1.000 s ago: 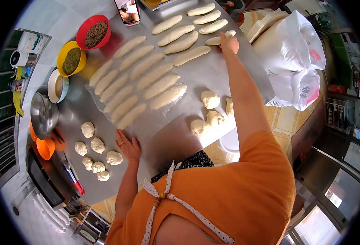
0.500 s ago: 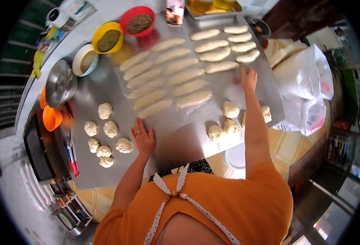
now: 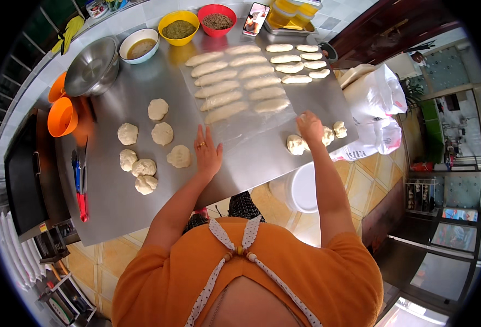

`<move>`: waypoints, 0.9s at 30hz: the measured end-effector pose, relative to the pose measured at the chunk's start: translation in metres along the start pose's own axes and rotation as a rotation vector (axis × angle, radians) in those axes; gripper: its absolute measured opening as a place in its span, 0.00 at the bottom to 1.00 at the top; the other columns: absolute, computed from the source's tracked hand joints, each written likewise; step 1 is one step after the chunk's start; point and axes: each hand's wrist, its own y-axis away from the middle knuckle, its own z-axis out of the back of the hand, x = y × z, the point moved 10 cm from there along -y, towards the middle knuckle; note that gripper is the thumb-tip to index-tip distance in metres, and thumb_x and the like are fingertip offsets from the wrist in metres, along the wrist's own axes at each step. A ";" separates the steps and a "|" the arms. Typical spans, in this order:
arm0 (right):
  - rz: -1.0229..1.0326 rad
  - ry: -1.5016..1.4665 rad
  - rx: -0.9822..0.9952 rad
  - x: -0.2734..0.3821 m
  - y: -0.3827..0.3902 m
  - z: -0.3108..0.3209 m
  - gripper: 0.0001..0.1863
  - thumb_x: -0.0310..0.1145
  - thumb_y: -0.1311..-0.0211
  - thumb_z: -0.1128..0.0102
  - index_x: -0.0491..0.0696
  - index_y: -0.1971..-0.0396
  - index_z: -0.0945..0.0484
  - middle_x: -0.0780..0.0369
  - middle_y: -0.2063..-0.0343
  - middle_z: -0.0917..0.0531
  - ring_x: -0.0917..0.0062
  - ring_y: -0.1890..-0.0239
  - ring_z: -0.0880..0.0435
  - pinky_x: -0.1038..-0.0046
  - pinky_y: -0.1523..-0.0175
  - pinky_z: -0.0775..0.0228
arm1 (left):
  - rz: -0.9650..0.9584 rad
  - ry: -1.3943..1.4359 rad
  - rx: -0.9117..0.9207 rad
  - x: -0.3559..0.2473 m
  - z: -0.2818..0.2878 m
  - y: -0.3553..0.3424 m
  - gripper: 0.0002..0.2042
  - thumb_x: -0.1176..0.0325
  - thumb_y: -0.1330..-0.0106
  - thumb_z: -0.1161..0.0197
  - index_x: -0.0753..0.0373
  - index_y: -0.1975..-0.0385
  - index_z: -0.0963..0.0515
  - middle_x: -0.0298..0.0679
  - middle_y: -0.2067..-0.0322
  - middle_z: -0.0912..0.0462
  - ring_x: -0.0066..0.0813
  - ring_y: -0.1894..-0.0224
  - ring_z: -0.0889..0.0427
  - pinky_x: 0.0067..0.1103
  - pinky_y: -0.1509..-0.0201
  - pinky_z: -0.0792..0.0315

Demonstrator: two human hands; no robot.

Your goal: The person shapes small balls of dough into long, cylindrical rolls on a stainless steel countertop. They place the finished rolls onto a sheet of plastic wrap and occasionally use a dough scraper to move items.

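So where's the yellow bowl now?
Head view, upper left: the yellow bowl stands on the steel table, between the red bowl and the pale blue bowl.

It's a kitchen — dough (image 3: 296, 145), metal bowl (image 3: 92, 66), metal table (image 3: 240, 171)

Right fingertips, rear bowl and phone picture partly lost to view.
The back of the right hand (image 3: 309, 128) hides its fingertips, so a grip on dough cannot be told; hand and forearm cover part of the dough-ball cluster (image 3: 295, 145). Dough logs (image 3: 227, 112) look hazy under plastic film (image 3: 246, 128). The front orange bowl (image 3: 62, 121) overlaps the rear orange bowl (image 3: 56, 90). The smartphone's (image 3: 255, 19) picture is too small to read. The lower edge cuts off the orange top (image 3: 158, 289).
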 end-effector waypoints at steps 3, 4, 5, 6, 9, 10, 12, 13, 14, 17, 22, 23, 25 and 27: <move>0.242 -0.085 -0.009 0.071 0.071 -0.013 0.16 0.43 0.43 0.35 0.46 0.62 0.22 0.50 0.66 0.17 0.52 0.62 0.18 0.56 0.57 0.26 | -0.151 0.140 0.068 -0.031 0.006 0.028 0.32 0.69 0.37 0.40 0.68 0.33 0.43 0.55 0.30 0.47 0.55 0.32 0.40 0.47 0.31 0.46; 0.180 -0.062 0.176 0.084 0.098 -0.045 0.15 0.38 0.43 0.35 0.48 0.59 0.23 0.53 0.62 0.18 0.54 0.59 0.19 0.59 0.54 0.26 | -0.199 0.186 0.116 -0.043 0.004 0.041 0.31 0.70 0.37 0.40 0.67 0.34 0.42 0.54 0.31 0.45 0.56 0.33 0.39 0.46 0.32 0.44; 0.270 -0.051 0.240 0.104 0.128 -0.070 0.16 0.37 0.43 0.35 0.48 0.56 0.23 0.54 0.59 0.19 0.55 0.57 0.20 0.59 0.53 0.26 | -0.229 0.263 0.204 -0.054 -0.006 0.048 0.30 0.71 0.37 0.41 0.67 0.35 0.40 0.54 0.33 0.41 0.56 0.35 0.37 0.45 0.34 0.42; 0.355 -0.040 0.307 0.117 0.157 -0.095 0.16 0.36 0.42 0.36 0.49 0.54 0.24 0.55 0.55 0.20 0.56 0.54 0.20 0.60 0.52 0.27 | -0.261 0.341 0.296 -0.064 -0.019 0.058 0.28 0.72 0.38 0.41 0.67 0.36 0.38 0.54 0.35 0.38 0.56 0.37 0.35 0.43 0.35 0.39; 0.445 -0.175 0.007 0.141 0.189 -0.094 0.16 0.31 0.41 0.43 0.48 0.52 0.26 0.56 0.53 0.21 0.59 0.52 0.20 0.60 0.50 0.27 | -0.254 0.588 0.329 -0.069 -0.027 0.066 0.25 0.75 0.39 0.43 0.66 0.40 0.33 0.54 0.43 0.28 0.54 0.43 0.27 0.38 0.40 0.32; 0.249 -0.403 -0.005 0.116 0.180 -0.096 0.17 0.29 0.41 0.44 0.48 0.50 0.26 0.56 0.53 0.20 0.58 0.54 0.19 0.60 0.50 0.27 | -0.239 0.682 0.295 -0.070 -0.028 0.060 0.24 0.76 0.39 0.43 0.66 0.41 0.32 0.54 0.46 0.24 0.54 0.45 0.24 0.37 0.41 0.30; -0.172 -0.853 -0.001 0.075 0.177 -0.108 0.18 0.25 0.40 0.47 0.47 0.48 0.26 0.57 0.53 0.20 0.57 0.57 0.18 0.60 0.50 0.26 | -0.134 0.634 0.411 -0.059 -0.047 0.065 0.19 0.75 0.41 0.42 0.66 0.48 0.28 0.53 0.54 0.20 0.52 0.52 0.20 0.38 0.50 0.26; -0.293 -0.643 -0.032 0.061 0.177 -0.107 0.16 0.25 0.38 0.50 0.48 0.49 0.26 0.55 0.56 0.18 0.54 0.58 0.17 0.59 0.51 0.25 | -0.135 0.621 0.459 -0.057 -0.053 0.067 0.18 0.75 0.41 0.41 0.66 0.49 0.27 0.53 0.56 0.20 0.53 0.53 0.20 0.39 0.51 0.27; -0.295 -0.483 -0.057 0.061 0.181 -0.107 0.15 0.26 0.37 0.50 0.48 0.50 0.26 0.54 0.56 0.18 0.54 0.57 0.17 0.58 0.51 0.25 | -0.141 0.614 0.507 -0.059 -0.059 0.067 0.17 0.74 0.41 0.41 0.66 0.51 0.26 0.54 0.58 0.20 0.53 0.54 0.20 0.41 0.53 0.27; -0.288 -0.159 -0.110 0.069 0.184 -0.118 0.11 0.33 0.33 0.52 0.49 0.54 0.27 0.53 0.56 0.19 0.51 0.57 0.19 0.55 0.53 0.27 | -0.152 0.396 0.590 -0.066 -0.073 0.068 0.15 0.68 0.43 0.34 0.65 0.58 0.27 0.52 0.62 0.19 0.54 0.57 0.20 0.42 0.55 0.27; -0.091 -0.011 -0.087 0.076 0.124 -0.120 0.08 0.35 0.32 0.54 0.50 0.59 0.27 0.57 0.62 0.20 0.57 0.60 0.19 0.57 0.56 0.27 | -0.023 0.229 0.784 -0.068 -0.093 0.029 0.19 0.59 0.44 0.31 0.64 0.60 0.27 0.53 0.67 0.17 0.52 0.60 0.18 0.40 0.57 0.25; -0.071 -0.020 -0.087 0.076 0.115 -0.124 0.09 0.35 0.32 0.54 0.50 0.59 0.27 0.57 0.63 0.20 0.56 0.62 0.19 0.57 0.58 0.26 | -0.030 0.186 0.787 -0.066 -0.099 0.025 0.20 0.58 0.44 0.31 0.65 0.58 0.26 0.53 0.69 0.17 0.51 0.63 0.17 0.39 0.59 0.24; -0.085 -0.053 -0.076 0.074 0.107 -0.126 0.09 0.37 0.31 0.54 0.50 0.59 0.27 0.55 0.66 0.19 0.55 0.64 0.18 0.56 0.61 0.26 | 0.048 0.173 0.855 -0.064 -0.111 0.024 0.21 0.58 0.44 0.31 0.67 0.58 0.26 0.52 0.71 0.17 0.47 0.69 0.15 0.37 0.65 0.23; -0.122 -0.108 -0.063 0.073 0.098 -0.116 0.10 0.39 0.30 0.54 0.50 0.61 0.27 0.53 0.69 0.18 0.53 0.67 0.18 0.55 0.63 0.26 | 0.227 0.220 0.949 -0.068 -0.109 0.017 0.20 0.59 0.43 0.31 0.68 0.60 0.26 0.52 0.74 0.17 0.42 0.75 0.14 0.34 0.71 0.23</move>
